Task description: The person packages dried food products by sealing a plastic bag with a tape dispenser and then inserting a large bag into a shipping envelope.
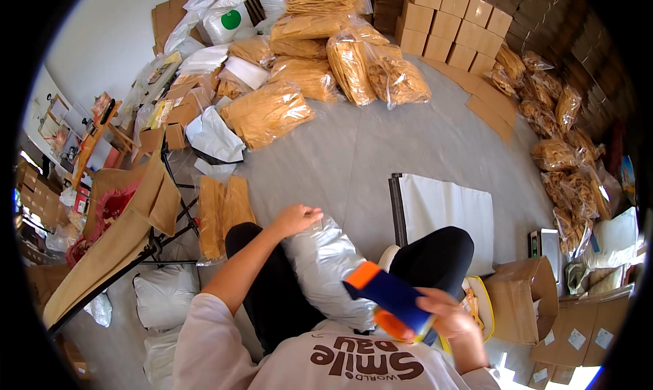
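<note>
A silvery-white plastic package [326, 272] lies between my knees, running from my lap out towards the floor. My left hand [301, 219] is at its far end, fingers touching or pinching the clear plastic there; the exact contact is hard to tell. My right hand [444, 311] grips a dark blue and orange tape dispenser [390, 295] beside the near right part of the package. The dispenser is slightly blurred, and an orange rounded part shows on its underside.
A white mailing bag [446, 206] lies flat beyond my right knee. Clear bags of tan dried sheets [268, 114] are piled ahead. An open cardboard box [520, 301] stands at the right, a folding chair [117, 227] at the left, and white parcels [166, 295] lie behind it.
</note>
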The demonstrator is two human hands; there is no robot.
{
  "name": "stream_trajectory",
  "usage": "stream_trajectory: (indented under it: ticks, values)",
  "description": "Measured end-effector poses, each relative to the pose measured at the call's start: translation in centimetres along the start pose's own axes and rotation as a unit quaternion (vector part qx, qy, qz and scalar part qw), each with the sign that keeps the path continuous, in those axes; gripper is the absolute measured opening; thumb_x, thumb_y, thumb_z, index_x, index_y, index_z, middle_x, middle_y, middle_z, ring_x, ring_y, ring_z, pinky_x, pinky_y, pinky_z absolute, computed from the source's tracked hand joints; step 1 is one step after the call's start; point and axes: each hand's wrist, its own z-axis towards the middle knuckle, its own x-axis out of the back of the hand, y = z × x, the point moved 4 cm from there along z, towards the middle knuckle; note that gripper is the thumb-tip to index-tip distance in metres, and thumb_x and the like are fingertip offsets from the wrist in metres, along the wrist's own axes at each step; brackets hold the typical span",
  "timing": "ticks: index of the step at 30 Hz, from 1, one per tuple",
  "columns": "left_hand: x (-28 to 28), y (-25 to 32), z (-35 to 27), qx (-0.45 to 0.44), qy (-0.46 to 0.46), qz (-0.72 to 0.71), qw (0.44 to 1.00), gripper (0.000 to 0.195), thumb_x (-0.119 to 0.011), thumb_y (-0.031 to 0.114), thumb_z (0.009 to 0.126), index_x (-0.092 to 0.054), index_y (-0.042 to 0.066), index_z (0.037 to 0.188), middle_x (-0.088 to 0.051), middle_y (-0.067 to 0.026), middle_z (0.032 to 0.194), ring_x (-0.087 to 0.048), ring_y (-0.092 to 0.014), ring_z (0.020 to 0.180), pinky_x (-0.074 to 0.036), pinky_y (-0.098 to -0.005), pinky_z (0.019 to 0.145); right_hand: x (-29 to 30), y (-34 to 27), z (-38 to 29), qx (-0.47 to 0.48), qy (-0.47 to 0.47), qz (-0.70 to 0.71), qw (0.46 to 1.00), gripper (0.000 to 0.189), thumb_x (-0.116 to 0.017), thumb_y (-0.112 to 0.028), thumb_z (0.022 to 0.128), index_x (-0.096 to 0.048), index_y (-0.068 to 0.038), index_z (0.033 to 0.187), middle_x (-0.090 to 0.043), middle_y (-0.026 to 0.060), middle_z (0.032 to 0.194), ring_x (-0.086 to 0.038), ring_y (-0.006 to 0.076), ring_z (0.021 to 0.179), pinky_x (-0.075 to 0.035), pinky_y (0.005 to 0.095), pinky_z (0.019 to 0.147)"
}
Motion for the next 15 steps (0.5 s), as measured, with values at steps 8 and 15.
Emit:
stream_trajectory:
  ticks: [8, 15]
  values:
    - [1.3, 5.9, -3.7, -0.159, 0.273, 0.158, 0.936, 0.054, -0.059, 0.025, 0.08, -0.042, 0.008, 0.127, -0.037, -0.0158, 0.134, -0.034, -0.033, 0.123, -0.028, -0.0502, 0.096, 4.8, 6.0, -0.8, -0.188, -0.014, 0.042, 0.981, 0.033, -0.053, -0.025, 0.088, -0.056, 0.006, 0.099, -0.062, 0.0093, 0.076, -0.061, 0.0157, 0.065, -0.05, 0.025, 0.06]
    - [-8.8, 10.8, -15.7, -0.171, -0.015, 0.112, 0.979, 0.104, -0.077, 0.041, 0.058, -0.019, 0.011, 0.139, -0.006, -0.0173, 0.145, -0.001, -0.039, 0.134, -0.006, -0.0649, 0.099, 5.6, 6.6, 0.4, -0.179, -0.012, 0.037, 0.983, 0.032, -0.052, -0.025, 0.089, -0.057, 0.005, 0.098, -0.062, 0.008, 0.078, -0.061, 0.0139, 0.066, -0.05, 0.0246, 0.061]
